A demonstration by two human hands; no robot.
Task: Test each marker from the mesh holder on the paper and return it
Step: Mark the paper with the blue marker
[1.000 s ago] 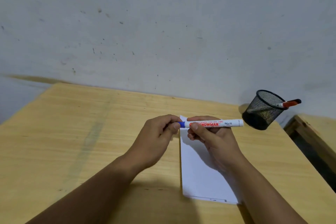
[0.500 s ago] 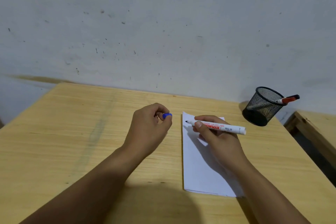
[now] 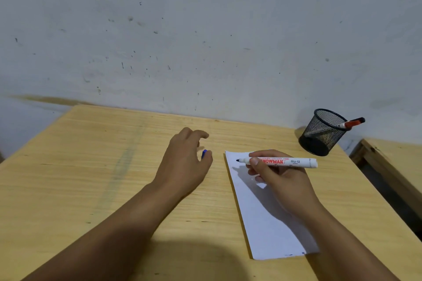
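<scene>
My right hand grips an uncapped white marker with red lettering, held level above the top of the white paper, its dark tip pointing left. My left hand hovers over the table left of the paper, fingers loosely spread, with the blue cap pinched against the thumb. The black mesh holder stands at the table's back right corner with a red-capped marker leaning out of it.
The wooden table runs to a grey wall behind. A second wooden surface sits to the right across a dark gap.
The cap came off the marker. My left hand carried it left and opened its fingers somewhat. My right hand lowered the marker toward the paper's top.
</scene>
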